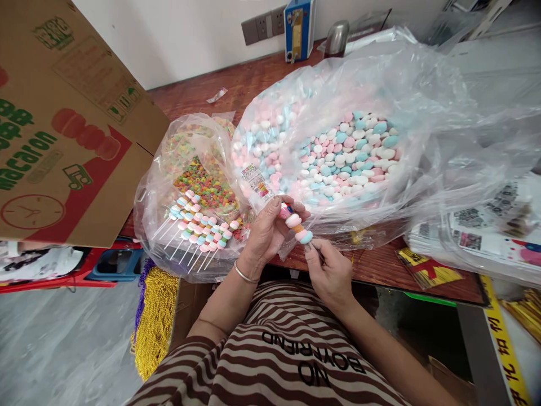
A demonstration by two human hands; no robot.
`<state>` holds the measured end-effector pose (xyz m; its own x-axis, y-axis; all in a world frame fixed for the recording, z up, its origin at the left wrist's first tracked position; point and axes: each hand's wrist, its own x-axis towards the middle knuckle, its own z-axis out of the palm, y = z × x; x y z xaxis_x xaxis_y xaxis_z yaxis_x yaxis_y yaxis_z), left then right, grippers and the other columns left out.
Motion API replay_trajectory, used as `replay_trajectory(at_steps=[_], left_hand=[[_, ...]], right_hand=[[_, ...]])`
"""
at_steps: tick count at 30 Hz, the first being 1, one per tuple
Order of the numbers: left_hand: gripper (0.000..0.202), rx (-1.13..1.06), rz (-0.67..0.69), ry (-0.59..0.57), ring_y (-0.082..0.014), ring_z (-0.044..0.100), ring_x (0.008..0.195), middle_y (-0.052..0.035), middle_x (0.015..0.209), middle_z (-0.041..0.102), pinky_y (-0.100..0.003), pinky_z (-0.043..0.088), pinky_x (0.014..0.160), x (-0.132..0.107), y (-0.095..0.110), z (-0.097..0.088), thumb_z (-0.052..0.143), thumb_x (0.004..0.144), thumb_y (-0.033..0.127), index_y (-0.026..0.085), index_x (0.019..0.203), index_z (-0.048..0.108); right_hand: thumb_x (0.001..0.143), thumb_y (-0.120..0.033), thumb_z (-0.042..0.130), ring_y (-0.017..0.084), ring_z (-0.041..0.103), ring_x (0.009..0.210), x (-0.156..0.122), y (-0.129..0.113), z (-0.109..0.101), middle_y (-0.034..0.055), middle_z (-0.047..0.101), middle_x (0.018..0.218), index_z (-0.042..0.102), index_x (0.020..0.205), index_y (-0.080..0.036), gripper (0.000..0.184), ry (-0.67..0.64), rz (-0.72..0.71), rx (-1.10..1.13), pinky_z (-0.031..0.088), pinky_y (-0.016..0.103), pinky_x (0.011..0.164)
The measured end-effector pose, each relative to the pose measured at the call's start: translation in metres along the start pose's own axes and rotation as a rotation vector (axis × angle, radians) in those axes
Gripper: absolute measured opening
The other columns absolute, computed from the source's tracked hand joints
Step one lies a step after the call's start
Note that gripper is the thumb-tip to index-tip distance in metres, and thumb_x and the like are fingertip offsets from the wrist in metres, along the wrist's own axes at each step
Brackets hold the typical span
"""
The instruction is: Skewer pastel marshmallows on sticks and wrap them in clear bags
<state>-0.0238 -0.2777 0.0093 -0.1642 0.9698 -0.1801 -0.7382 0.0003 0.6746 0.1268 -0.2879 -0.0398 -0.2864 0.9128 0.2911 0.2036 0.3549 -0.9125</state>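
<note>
My right hand (327, 270) pinches the lower end of a thin stick threaded with pastel candies, a candy skewer (298, 225). My left hand (270, 228) is closed around the skewer's upper end, fingers on the top candy. Both hands hover at the table's front edge. Right behind them a big clear plastic bag (350, 146) lies open, full of pink, blue and white candies. To the left, a smaller clear bag (198, 186) holds colourful small sweets, and several finished skewers (196, 228) lie in a row in it.
A large cardboard box (63, 124) fills the left side. Printed sheets under plastic (486, 225) lie at right. Gold and purple twist ties (154, 316) hang below the wooden table (380, 265). A blue device (299, 28) stands by the wall sockets.
</note>
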Motion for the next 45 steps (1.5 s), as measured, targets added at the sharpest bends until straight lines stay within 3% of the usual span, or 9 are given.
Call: replay_trajectory(at_steps=[4,8,17,22,27,30,37,40,45], left_hand=[[0.024,-0.041,-0.063,-0.016,-0.0201,0.07,0.087,-0.0043,0.086,0.07,-0.038,0.054,0.091,0.001,0.001,-0.005,0.064,0.09,0.042,0.019,0.09,0.067],[0.036,0.0,-0.141,-0.054,-0.0243,0.071,0.087,-0.0043,0.081,0.069,-0.043,0.054,0.089,0.005,-0.001,-0.019,0.063,0.085,0.056,0.02,0.086,0.064],[0.039,0.162,-0.193,-0.123,-0.0175,0.068,0.069,-0.0057,0.079,0.072,-0.028,0.051,0.064,0.001,-0.006,-0.013,0.077,0.081,0.047,0.016,0.1,0.065],[0.046,0.096,-0.144,-0.071,-0.0154,0.069,0.076,-0.0045,0.09,0.07,-0.018,0.037,0.048,-0.006,-0.018,0.001,0.079,0.08,0.044,0.018,0.114,0.062],[0.045,0.209,-0.038,-0.019,-0.0136,0.066,0.076,-0.0009,0.085,0.066,-0.02,0.048,0.059,-0.008,-0.02,-0.002,0.076,0.084,0.037,0.02,0.121,0.058],[0.039,0.295,0.001,-0.06,-0.0108,0.062,0.07,0.0012,0.08,0.062,-0.022,0.05,0.064,-0.011,-0.008,-0.006,0.073,0.088,0.036,0.02,0.119,0.058],[0.036,0.253,-0.436,-0.347,-0.0059,0.052,0.047,-0.0016,0.077,0.063,-0.017,0.025,0.036,-0.021,-0.01,-0.002,0.079,0.079,0.044,0.017,0.093,0.059],[0.049,0.316,-0.439,-0.251,-0.0076,0.059,0.054,-0.0043,0.088,0.067,-0.018,0.033,0.041,-0.028,-0.015,-0.002,0.082,0.075,0.05,0.018,0.104,0.058],[0.042,0.488,-0.445,-0.173,-0.0019,0.048,0.047,-0.0021,0.089,0.065,-0.018,0.024,0.041,-0.052,-0.016,-0.007,0.067,0.089,0.05,0.016,0.112,0.058]], right_hand=[[0.093,-0.048,0.061,0.006,0.022,0.037,0.004,-0.01,-0.003,-0.0123,0.028,0.045,0.067,0.08,-0.019,0.032,-0.314,0.588,0.799,0.035,0.024,0.044],[0.089,-0.044,0.068,0.002,0.011,0.031,0.006,-0.017,-0.01,-0.0159,0.023,0.04,0.069,0.079,-0.018,0.028,-0.443,0.791,1.141,0.038,0.022,0.041],[0.09,-0.052,0.067,0.007,0.038,0.047,0.001,-0.012,-0.002,-0.0065,0.045,0.05,0.061,0.07,-0.019,0.039,-0.159,0.463,0.576,0.036,0.021,0.046],[0.095,-0.055,0.059,0.007,0.028,0.038,-0.002,-0.006,0.022,-0.0127,0.032,0.047,0.061,0.088,-0.022,0.035,-0.117,0.553,0.831,0.036,0.022,0.043],[0.096,-0.055,0.057,0.011,0.047,0.048,0.005,-0.001,0.01,-0.0048,0.053,0.055,0.058,0.076,-0.021,0.04,-0.19,0.407,0.544,0.044,0.025,0.052],[0.091,-0.054,0.064,0.018,0.064,0.08,0.021,0.0,-0.011,0.0041,0.07,0.087,0.066,0.094,-0.021,0.034,0.043,0.312,0.332,0.053,0.031,0.077],[0.077,-0.062,0.071,0.01,0.055,0.048,0.056,-0.009,-0.02,0.0071,0.076,0.099,0.067,0.11,-0.023,0.051,-0.398,0.56,0.928,0.045,0.024,0.041],[0.075,-0.051,0.077,0.006,0.042,0.039,0.061,-0.011,-0.016,0.0026,0.075,0.08,0.065,0.083,-0.021,0.034,-0.313,0.599,0.948,0.027,0.018,0.03],[0.073,-0.048,0.08,0.017,0.065,0.061,0.06,-0.014,-0.016,0.0009,0.07,0.067,0.064,0.076,-0.022,0.031,-0.182,0.603,0.997,0.044,0.022,0.042]])
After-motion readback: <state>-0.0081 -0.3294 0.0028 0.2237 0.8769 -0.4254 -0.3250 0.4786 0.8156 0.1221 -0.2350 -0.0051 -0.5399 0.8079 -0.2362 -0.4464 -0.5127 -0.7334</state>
